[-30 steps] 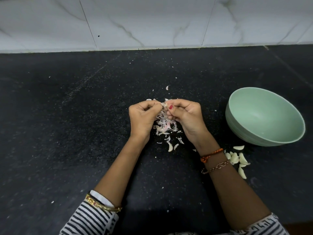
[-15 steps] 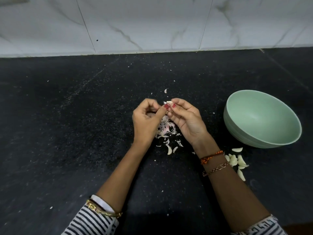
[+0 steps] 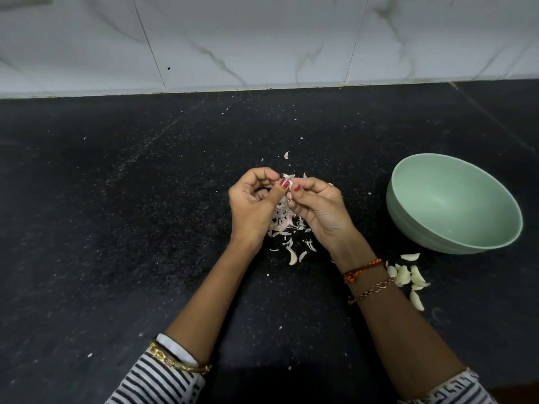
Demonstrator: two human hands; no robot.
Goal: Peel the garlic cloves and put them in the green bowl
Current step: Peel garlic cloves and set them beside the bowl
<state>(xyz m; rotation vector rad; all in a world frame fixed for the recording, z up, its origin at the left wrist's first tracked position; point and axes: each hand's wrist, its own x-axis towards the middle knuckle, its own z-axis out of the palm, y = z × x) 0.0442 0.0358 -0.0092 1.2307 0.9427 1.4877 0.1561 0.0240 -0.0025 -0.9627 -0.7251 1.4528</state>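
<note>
Left hand (image 3: 252,204) has opened a little, thumb now up against the garlic clove (image 3: 288,182). Right hand (image 3: 319,208) has turned palm-up, skin hanging loose.

Both hands meet over the middle of the dark tabletop (image 3: 116,228), above a heap of garlic skins (image 3: 284,223). To their right stands the green bowl (image 3: 455,208), its mouth open to reach from above. A cluster of garlic cloves (image 3: 407,277) lies just beside the right forearm, near the bowl's front. The tiled wall (image 3: 262,39) closes off the back.
</note>
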